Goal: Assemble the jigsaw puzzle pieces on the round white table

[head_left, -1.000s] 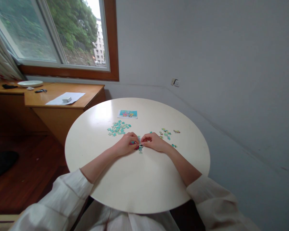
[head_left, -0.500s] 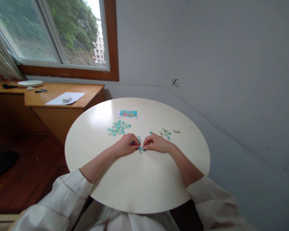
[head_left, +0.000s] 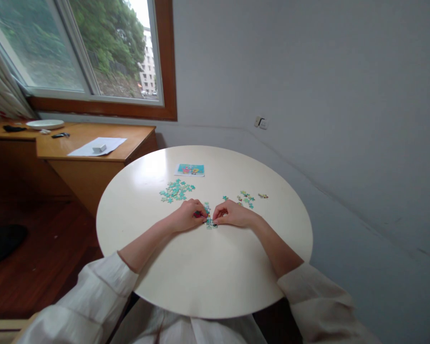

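Joined jigsaw pieces [head_left: 209, 222] lie on the round white table [head_left: 215, 272], between my two hands. My left hand [head_left: 192, 213] rests at their left side, its fingers closed on the edge of the joined pieces, partly covering a dark red and purple part. From the right, my right hand [head_left: 231, 213] pinches a small jigsaw piece [head_left: 215, 225] against the lower right of the joined pieces. Its fingertips hide most of that piece, so I cannot tell whether it is locked in.
A heap of loose turquoise pieces [head_left: 176, 190] lies beyond my left hand, with a picture card [head_left: 190, 170] behind it. Several more loose pieces [head_left: 247, 198] are scattered beyond my right hand. A wooden desk [head_left: 139, 143] adjoins the table at the left back.
My right fingertips have shifted very slightly at the small piece. My left hand and the loose pieces look the same.
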### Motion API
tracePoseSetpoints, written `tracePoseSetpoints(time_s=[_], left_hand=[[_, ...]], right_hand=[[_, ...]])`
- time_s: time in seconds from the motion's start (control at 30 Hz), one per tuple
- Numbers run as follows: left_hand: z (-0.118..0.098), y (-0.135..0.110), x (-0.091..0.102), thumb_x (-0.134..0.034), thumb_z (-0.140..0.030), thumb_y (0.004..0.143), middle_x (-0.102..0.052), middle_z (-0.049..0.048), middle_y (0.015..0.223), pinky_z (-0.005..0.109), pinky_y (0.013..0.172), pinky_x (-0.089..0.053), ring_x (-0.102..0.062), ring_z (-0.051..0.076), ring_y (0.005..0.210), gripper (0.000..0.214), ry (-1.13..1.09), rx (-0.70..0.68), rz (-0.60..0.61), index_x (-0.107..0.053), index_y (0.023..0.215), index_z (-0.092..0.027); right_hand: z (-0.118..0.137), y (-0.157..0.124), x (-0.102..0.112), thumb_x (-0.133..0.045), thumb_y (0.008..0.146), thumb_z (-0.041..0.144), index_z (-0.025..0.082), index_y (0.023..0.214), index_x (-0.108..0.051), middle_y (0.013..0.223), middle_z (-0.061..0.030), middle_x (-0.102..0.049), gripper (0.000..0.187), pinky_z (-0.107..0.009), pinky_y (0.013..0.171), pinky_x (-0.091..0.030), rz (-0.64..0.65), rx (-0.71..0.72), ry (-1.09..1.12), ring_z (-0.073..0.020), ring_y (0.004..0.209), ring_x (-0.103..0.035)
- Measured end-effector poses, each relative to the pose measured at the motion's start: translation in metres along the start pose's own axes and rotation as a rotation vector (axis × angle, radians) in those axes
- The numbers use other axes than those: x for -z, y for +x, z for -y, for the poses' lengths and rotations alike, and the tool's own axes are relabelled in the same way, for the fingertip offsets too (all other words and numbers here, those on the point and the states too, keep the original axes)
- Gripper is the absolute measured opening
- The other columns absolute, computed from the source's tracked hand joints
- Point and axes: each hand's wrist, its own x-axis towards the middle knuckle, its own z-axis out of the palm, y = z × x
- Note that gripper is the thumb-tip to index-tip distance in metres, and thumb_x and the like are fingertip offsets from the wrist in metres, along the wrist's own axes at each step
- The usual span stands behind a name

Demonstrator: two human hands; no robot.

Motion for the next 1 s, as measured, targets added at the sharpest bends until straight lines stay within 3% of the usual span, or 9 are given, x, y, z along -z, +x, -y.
tracePoseSetpoints(time_s=[1.0], left_hand=[[0.0009, 0.0005, 0.0, -0.057, -0.025, 0.072, -0.063, 0.0042, 0.08, 0.026, 0.076, -0.04, -0.054, 0.016, 0.079, 0.012, -0.011, 0.011, -0.005, -0.067, 0.074, -0.02]], right_hand=[[0.0023, 0.0012, -0.0024, -0.061, 0.065, 0.027, 0.014, 0.067, -0.062, 0.06, -0.0001, -0.059, 0.013, -0.02, 0.052, -0.038, 0.023, -0.024, -0.068, -0.0102, 0.057, -0.052]])
